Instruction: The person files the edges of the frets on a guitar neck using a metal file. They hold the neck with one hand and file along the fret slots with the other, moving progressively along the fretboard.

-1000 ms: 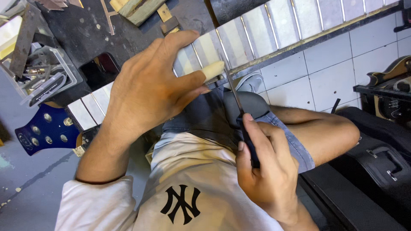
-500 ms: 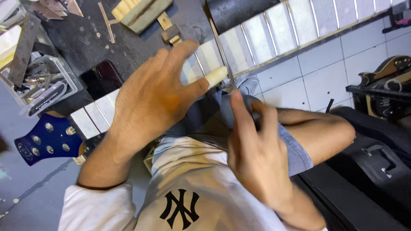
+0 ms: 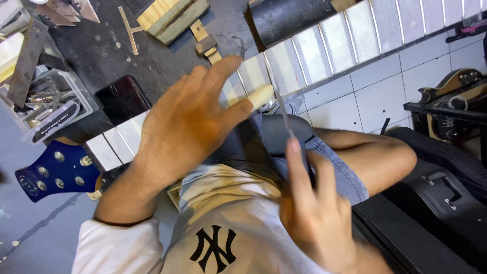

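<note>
One thin metal file (image 3: 282, 109) – stiff, light, maybe slippery; best held at the dark handle end | R hand (image 3: 314, 213) closed on it, tip on guitar neck (image 3: 324, 48) | L hand (image 3: 187, 127) lies flat on neck, fingers spread – neck long, hard, across lap | blue headstock (image 3: 56, 175) at left.

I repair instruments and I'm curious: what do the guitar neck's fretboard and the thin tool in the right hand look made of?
The fretboard looks like pale, bare wood, matte, crossed by thin shiny frets that seem metal. The thin tool in the right hand looks like steel: narrow, flat, grey with a dull gleam. Its surface is too blurred to tell more.
</note>
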